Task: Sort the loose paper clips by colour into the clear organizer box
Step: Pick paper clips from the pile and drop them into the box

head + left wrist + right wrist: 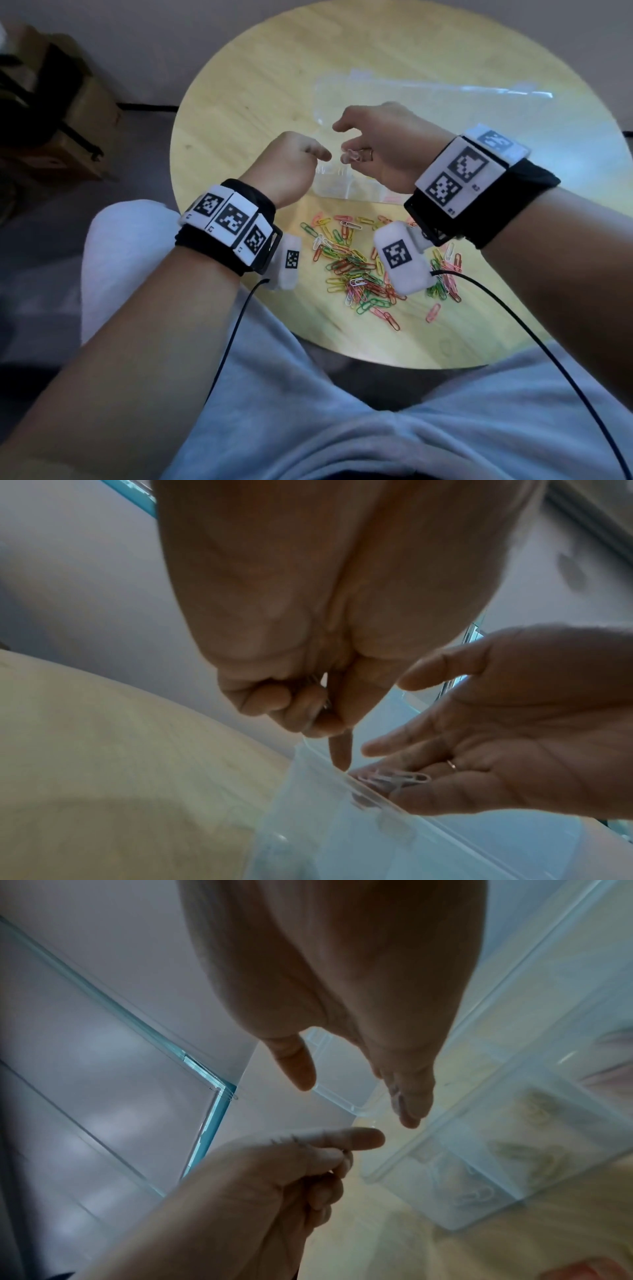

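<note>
A clear organizer box (334, 186) stands mid-table on the round wooden table (253, 102), its lid (445, 99) lying open behind it. Loose paper clips (356, 270) in red, green, yellow, pink and white are heaped in front of it. My right hand (346, 142) hovers above the box's left end, fingers nearly straight, with a few white clips (397, 777) lying on them. My left hand (318, 156) is close beside it, fingers curled into the palm; in the left wrist view pale wire (318, 691) shows between those fingers and the index finger (341, 750) points down at the box rim.
Yellowish clips lie in the box compartments (479, 1191) seen in the right wrist view. One pink clip (433, 312) lies apart near the table's front edge. Cardboard boxes (68, 113) stand on the floor to the left. My lap sits against the table's near edge.
</note>
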